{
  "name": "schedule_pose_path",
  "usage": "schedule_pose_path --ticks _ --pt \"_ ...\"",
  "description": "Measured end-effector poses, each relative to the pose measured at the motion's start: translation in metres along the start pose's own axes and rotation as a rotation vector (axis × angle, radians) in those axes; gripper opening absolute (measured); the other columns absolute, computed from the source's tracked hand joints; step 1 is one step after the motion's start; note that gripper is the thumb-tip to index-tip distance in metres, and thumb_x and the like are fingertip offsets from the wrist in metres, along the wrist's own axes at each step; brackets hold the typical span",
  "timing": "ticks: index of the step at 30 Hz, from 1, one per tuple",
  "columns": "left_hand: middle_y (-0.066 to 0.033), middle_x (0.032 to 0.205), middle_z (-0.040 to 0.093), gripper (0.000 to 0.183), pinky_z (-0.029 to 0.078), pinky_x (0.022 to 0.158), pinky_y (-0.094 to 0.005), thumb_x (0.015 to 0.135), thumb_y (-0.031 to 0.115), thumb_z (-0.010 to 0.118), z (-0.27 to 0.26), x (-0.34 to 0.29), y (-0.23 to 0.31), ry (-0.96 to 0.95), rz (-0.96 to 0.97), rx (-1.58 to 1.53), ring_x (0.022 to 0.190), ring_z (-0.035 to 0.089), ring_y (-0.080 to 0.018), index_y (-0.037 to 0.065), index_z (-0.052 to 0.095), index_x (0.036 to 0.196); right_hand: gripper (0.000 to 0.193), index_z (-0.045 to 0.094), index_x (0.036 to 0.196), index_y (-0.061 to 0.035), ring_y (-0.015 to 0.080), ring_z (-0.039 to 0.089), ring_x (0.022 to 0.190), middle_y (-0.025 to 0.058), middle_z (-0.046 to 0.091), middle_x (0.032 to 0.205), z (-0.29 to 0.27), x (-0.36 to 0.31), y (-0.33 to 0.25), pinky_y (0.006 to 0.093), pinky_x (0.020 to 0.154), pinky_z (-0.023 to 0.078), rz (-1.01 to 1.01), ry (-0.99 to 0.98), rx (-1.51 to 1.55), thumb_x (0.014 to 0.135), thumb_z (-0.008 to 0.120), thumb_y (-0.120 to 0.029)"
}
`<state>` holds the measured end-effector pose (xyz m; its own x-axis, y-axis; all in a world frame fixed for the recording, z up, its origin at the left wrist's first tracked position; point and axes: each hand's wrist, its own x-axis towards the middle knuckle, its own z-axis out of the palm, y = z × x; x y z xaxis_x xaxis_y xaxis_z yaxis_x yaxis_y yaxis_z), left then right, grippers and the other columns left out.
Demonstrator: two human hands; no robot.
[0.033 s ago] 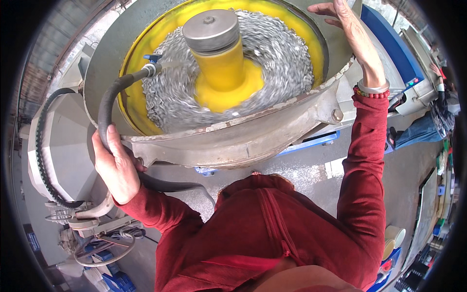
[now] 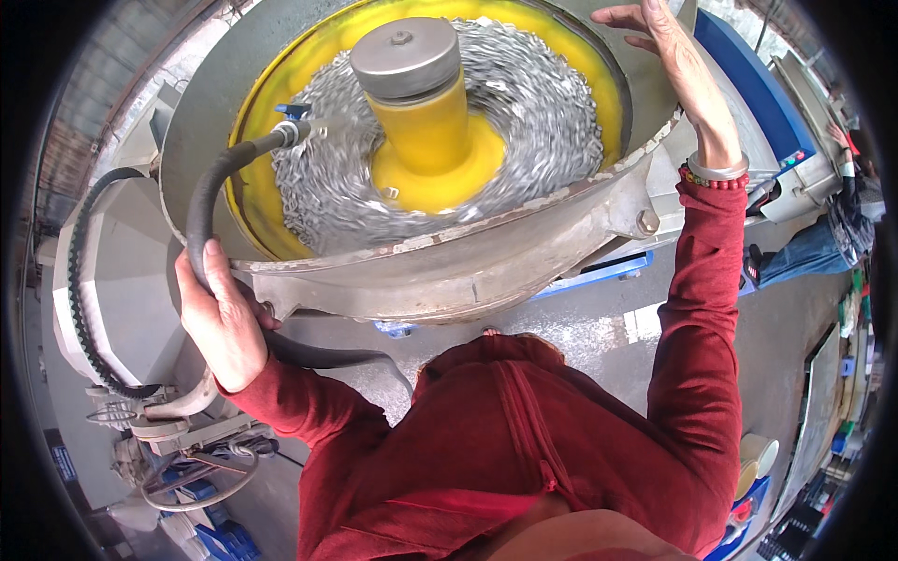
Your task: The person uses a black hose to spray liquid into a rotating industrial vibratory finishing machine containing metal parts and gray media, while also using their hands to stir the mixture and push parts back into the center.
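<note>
The left hand is closed around a thick black rubber hose, gripping it just outside the rim of a large round vibratory finishing bowl. From that grip the hose arches up over the grey metal rim and ends in a nozzle with a small blue fitting that points into the yellow-lined channel, where a ring of small silvery metal pieces lies blurred around a yellow centre column topped by a grey metal cap. A thin pale streak at the nozzle suggests water or air is leaving it, though that is too faint to be sure. The right hand is open, fingers spread, resting flat against the far right rim of the bowl with nothing held in it; a bangle and a bead bracelet sit at the wrist above a red sleeve. The step in hand looks like rinsing or flushing the load while it tumbles, with 1 hand aiming the hose and the other steadying the body at the rim. The next move would call for a firm hold on the hose so the nozzle stays inside the channel, and for keeping the right fingers above the moving pieces.
</note>
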<state>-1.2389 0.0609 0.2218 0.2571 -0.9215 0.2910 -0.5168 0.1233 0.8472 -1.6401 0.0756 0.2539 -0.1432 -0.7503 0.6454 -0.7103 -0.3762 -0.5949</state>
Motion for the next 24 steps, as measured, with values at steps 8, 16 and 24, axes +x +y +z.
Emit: schedule_pose_path --ticks 8,16,24 --pt "0.0014 0.048 0.038 0.032 0.031 0.03 -0.0234 0.1 0.032 0.044 0.002 -0.001 0.003 0.0 0.005 -0.05 0.032 0.035 -0.0066 0.003 0.051 0.113 0.046 0.039 0.139 -0.0013 0.0162 0.06 0.092 0.009 0.066 0.096 -0.003 0.001 -0.005 0.0296 0.087 0.046 0.066 0.048 -0.162 0.103 0.035 -0.028" --pt "0.0019 0.05 0.039 0.033 0.03 0.03 -0.0227 0.099 0.032 0.045 0.003 -0.003 0.002 0.031 -0.025 -0.057 0.032 0.034 -0.006 0.004 0.05 0.117 0.049 0.026 0.146 -0.003 0.0136 0.056 0.097 0.0063 0.063 0.1 -0.003 0.003 -0.001 0.0274 0.094 0.041 0.087 -0.037 -0.071 0.102 0.034 -0.025" --pt "0.0019 0.05 0.038 0.032 0.031 0.029 -0.0229 0.099 0.034 0.045 0.006 -0.005 0.009 0.021 -0.028 -0.051 0.032 0.035 -0.0061 0.004 0.05 0.108 0.049 0.03 0.144 -0.0014 0.0156 0.058 0.096 0.0064 0.064 0.099 -0.006 -0.003 0.0 0.0267 0.091 0.043 0.03 0.023 -0.122 0.101 0.038 -0.023"
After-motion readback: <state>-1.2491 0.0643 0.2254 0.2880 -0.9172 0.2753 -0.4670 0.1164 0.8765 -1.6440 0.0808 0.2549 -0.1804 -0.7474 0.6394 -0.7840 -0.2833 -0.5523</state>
